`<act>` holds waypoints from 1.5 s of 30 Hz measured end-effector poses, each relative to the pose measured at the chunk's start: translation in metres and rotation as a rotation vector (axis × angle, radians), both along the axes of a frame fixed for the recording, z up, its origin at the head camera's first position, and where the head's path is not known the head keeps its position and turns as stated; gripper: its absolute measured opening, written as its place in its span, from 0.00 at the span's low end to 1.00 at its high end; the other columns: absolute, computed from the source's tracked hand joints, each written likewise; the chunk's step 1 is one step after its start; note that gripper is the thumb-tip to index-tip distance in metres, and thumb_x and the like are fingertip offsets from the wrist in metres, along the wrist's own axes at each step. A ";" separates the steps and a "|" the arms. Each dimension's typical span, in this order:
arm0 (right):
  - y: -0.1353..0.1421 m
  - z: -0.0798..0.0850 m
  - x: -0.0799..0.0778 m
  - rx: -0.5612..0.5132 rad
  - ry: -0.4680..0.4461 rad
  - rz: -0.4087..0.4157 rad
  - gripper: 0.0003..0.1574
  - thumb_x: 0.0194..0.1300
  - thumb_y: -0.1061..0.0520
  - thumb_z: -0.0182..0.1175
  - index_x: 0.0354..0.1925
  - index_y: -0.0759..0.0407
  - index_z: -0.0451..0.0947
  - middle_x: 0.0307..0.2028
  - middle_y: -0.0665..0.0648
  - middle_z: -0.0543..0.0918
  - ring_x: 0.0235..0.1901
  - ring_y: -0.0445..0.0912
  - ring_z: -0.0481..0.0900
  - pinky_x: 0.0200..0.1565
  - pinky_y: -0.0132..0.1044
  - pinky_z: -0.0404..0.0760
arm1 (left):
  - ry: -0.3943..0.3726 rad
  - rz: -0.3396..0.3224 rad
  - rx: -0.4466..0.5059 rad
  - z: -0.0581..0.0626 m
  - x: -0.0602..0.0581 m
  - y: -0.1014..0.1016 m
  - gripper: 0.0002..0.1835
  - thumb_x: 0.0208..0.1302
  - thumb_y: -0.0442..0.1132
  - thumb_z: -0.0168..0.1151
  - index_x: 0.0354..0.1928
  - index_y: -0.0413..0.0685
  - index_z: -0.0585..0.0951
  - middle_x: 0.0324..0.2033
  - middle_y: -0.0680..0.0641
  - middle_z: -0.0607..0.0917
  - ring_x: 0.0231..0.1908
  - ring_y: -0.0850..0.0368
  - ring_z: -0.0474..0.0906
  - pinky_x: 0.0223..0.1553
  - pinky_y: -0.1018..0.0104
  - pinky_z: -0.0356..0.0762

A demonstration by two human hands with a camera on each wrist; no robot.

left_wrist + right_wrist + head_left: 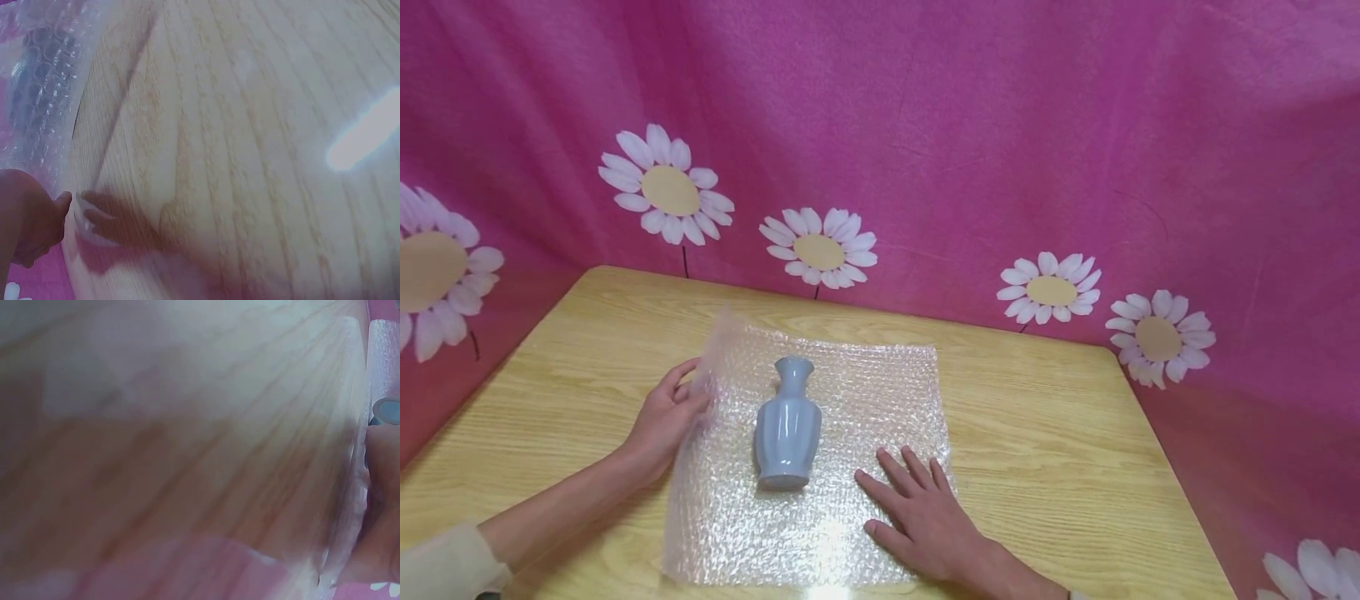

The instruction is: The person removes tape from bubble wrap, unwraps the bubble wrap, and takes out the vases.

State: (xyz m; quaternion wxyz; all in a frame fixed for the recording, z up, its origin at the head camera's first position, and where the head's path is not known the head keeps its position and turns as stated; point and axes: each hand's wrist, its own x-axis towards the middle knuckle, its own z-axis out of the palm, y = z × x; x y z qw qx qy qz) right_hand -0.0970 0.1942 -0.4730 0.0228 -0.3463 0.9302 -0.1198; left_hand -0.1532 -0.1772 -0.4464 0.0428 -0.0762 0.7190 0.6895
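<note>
A glossy pale blue vase (788,429) lies on its side on a sheet of clear bubble wrap (865,392), neck pointing away and base toward me. At the sheet's left edge, which is raised off the table, my left hand (664,421) pinches the wrap between thumb and fingers. The left wrist view shows that hand (37,215) beside the upright wrap (47,94). My right hand (921,517) rests with spread fingers on the sheet's lower right part, apart from the vase. In the right wrist view the vase's round base (389,411) shows just beyond the hand (381,506).
The sheet lies on a light wood-grain table (1045,450) with rounded far corners. A pink cloth (925,150) printed with white daisies hangs behind the table and along its sides. Light glares off the table in the left wrist view.
</note>
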 end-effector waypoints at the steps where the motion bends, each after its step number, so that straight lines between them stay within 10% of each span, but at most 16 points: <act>1: 0.000 0.000 0.000 0.001 -0.001 -0.001 0.35 0.76 0.34 0.44 0.76 0.40 0.60 0.76 0.59 0.56 0.74 0.63 0.49 0.66 0.72 0.49 | 0.004 0.000 -0.012 -0.001 0.000 -0.001 0.36 0.74 0.33 0.51 0.78 0.41 0.49 0.67 0.28 0.66 0.39 0.69 0.76 0.40 0.73 0.79; 11: 0.000 0.000 0.000 0.004 -0.003 -0.001 0.36 0.76 0.34 0.44 0.76 0.40 0.60 0.76 0.59 0.56 0.74 0.64 0.49 0.66 0.72 0.49 | 0.073 -0.020 -0.154 -0.004 -0.002 -0.011 0.39 0.69 0.27 0.50 0.78 0.38 0.47 0.70 0.28 0.62 0.68 0.41 0.61 0.48 0.84 0.67; 19: 0.000 -0.001 0.000 0.003 -0.008 -0.003 0.35 0.76 0.34 0.43 0.76 0.39 0.59 0.76 0.58 0.56 0.74 0.64 0.49 0.66 0.72 0.49 | 0.138 -0.041 -0.259 -0.008 -0.003 -0.015 0.40 0.62 0.22 0.50 0.76 0.34 0.50 0.71 0.26 0.58 0.71 0.34 0.53 0.69 0.42 0.55; 33: 0.000 -0.002 0.000 0.009 -0.028 -0.007 0.36 0.76 0.33 0.42 0.77 0.38 0.58 0.76 0.57 0.55 0.74 0.63 0.47 0.66 0.72 0.48 | 0.159 -0.026 -0.433 -0.006 -0.002 -0.018 0.41 0.59 0.23 0.51 0.76 0.37 0.54 0.71 0.23 0.54 0.71 0.28 0.50 0.70 0.38 0.52; 45: 0.000 -0.001 -0.001 0.016 -0.044 -0.008 0.36 0.76 0.33 0.42 0.77 0.38 0.58 0.77 0.57 0.54 0.75 0.63 0.46 0.67 0.72 0.47 | 0.520 -0.098 -0.630 -0.018 -0.005 -0.021 0.29 0.60 0.17 0.49 0.66 0.33 0.71 0.69 0.33 0.66 0.68 0.30 0.58 0.70 0.41 0.52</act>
